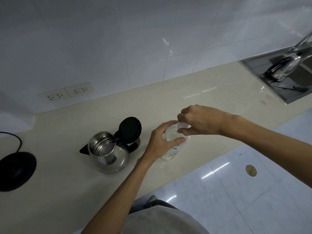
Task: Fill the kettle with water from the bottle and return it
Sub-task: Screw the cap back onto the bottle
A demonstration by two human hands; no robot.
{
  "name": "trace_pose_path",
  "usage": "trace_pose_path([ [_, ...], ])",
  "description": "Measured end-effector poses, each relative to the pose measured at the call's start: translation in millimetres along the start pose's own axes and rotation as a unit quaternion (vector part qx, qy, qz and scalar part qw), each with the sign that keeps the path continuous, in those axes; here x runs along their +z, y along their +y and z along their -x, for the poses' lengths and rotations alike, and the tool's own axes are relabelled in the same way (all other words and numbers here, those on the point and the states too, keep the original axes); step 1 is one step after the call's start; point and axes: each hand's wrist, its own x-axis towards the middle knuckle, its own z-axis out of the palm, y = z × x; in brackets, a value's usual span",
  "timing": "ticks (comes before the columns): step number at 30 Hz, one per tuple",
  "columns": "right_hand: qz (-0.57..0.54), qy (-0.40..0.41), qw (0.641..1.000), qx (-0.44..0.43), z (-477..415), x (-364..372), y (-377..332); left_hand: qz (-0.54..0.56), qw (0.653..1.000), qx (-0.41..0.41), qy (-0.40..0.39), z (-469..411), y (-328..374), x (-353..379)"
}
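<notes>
A steel kettle [108,154] with its black lid [130,130] flipped open stands on the beige counter [67,191]. Its black round base [16,171] lies apart at the far left, cord trailing back. To the right of the kettle stands a clear plastic water bottle [170,152], upright on the counter near the front edge. My left hand [160,141] is wrapped around the bottle's upper body. My right hand [200,119] pinches the white cap [182,126] on top of the bottle.
Two wall sockets [70,93] sit on the tiled wall behind the kettle. A steel sink [270,88] holding a glass pot lid is at the far right. The counter's front edge runs diagonally, with tiled floor and a round floor drain [251,170] below.
</notes>
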Motion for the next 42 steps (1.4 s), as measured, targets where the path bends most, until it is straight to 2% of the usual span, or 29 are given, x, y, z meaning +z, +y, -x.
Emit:
trace_pose_path([
  [4,0.070,0.035,0.997,-0.002,3,7,0,0.007,1.000,-0.005,0.006,0,3,1],
  [9,0.004,-0.008,0.999,-0.034,9,0,1,0.009,1.000,-0.012,0.000,-2,3,0],
  [19,0.026,0.038,0.999,-0.011,3,14,-4,0.014,1.000,-0.013,0.020,4,3,1],
  [29,-0.012,0.066,0.997,0.043,10,23,-7,0.047,0.998,-0.050,0.016,11,4,10],
  [36,0.032,0.069,0.991,0.114,9,30,-14,0.047,0.991,-0.123,0.026,55,-31,-12],
  [38,0.032,0.087,0.986,0.136,4,32,-18,0.042,0.989,-0.138,0.039,78,-40,-28],
  [42,0.017,0.160,0.980,0.115,-22,39,-42,0.051,0.980,-0.158,0.112,123,-49,-69],
])
